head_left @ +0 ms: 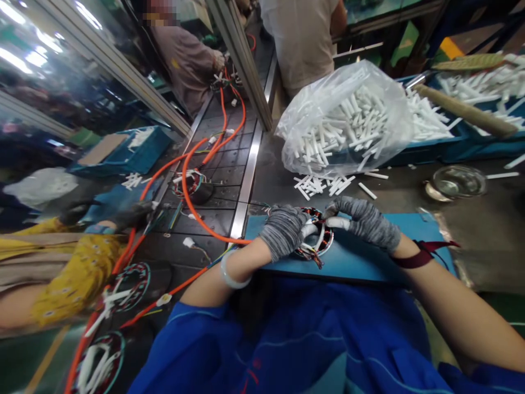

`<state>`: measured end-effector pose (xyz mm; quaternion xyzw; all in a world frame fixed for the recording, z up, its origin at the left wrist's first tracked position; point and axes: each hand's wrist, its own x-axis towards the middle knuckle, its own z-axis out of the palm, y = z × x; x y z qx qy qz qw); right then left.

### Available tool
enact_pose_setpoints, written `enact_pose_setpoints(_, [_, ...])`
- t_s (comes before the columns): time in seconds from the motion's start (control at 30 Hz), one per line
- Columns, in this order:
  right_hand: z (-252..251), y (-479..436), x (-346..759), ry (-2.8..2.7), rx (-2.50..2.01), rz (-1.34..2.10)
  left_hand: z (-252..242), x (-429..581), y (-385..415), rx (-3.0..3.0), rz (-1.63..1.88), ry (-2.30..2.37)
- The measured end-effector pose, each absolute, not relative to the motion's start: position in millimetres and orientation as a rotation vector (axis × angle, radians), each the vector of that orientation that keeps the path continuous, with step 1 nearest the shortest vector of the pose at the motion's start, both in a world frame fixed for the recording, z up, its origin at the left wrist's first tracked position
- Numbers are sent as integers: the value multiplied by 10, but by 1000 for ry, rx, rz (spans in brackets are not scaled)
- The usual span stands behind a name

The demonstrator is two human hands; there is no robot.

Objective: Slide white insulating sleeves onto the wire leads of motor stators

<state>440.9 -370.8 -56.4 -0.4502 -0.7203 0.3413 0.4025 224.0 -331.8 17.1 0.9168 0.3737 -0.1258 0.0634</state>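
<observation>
A round motor stator (318, 241) with red, black and coloured wires lies on a blue mat (361, 257) in front of me. My left hand (283, 230), in a grey knit glove, is closed around the stator's left side. My right hand (363, 220), also gloved, pinches a white tube (337, 222) at the stator's upper right edge. Both hands touch the stator.
A clear bag of white tubes (346, 120) sits behind the mat, with loose tubes (324, 185) spilled before it. A metal bowl (457, 181) stands at right. The conveyor (217, 180) at left carries stators and orange cables (192, 202). A person's gloved hand (131, 214) works at left; others work beyond.
</observation>
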Motion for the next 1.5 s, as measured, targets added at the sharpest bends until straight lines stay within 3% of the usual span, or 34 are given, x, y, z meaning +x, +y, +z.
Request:
enact_pose_setpoints(0.2, [-508,-3706,4348,-1892,-1102,755,379,2231,-3429,2762,-418,1252])
enact_pose_setpoints(0.5, [-411,-3684,4289,-1960,-1109,793,155,1804,-3103,2403,-218,779])
enact_pose_setpoints(0.83, [-503,-3693,4325,-1815,-1097,898,206,2264,-3217,2777,-361,994])
enact_pose_setpoints(1.2, [-528,-3719,4381,-1638,-1172,1084,318,2481,-3288,2917,-475,844])
enact_pose_setpoints(1.37, [-691,-3948,4485,-1615,-1284,994,411,2008,-3330,2863,-134,887])
enact_pose_setpoints(1.5, [-781,-3991,4794,-1621,-1603,631,-7,1475,-3234,2877,2,575])
